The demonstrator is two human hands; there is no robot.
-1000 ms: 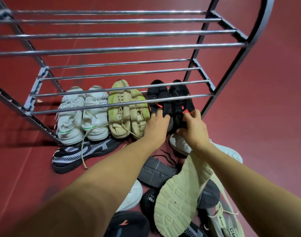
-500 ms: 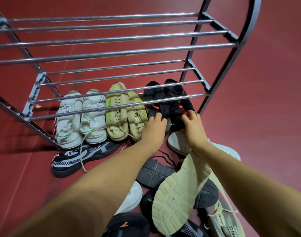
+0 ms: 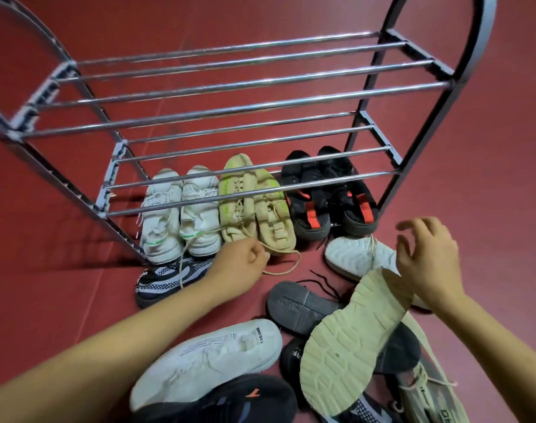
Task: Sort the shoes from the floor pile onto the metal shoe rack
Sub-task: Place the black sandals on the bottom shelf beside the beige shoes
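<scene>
Head view: a person's left hand (image 3: 241, 264) pinches the loose beige lace (image 3: 279, 270) trailing from the beige-and-lime sneakers (image 3: 254, 206), while the right hand (image 3: 428, 257), fingers spread and holding nothing, hovers above the floor pile (image 3: 346, 337). Three pairs stand in a row at the foot of the metal shoe rack (image 3: 230, 108): white sneakers (image 3: 175, 215), the beige pair and black shoes with red straps (image 3: 327, 196). Whether they rest on a bottom tier or on the red floor (image 3: 489, 209) cannot be told. The upper tiers are bare. In the pile, a cream-soled shoe (image 3: 352, 340) lies sole up across a grey-soled shoe (image 3: 300, 306). These knit sneakers look light and soft; the heel collar or midsole likely gives the surest hold, since dangling laces may snag the rails.
</scene>
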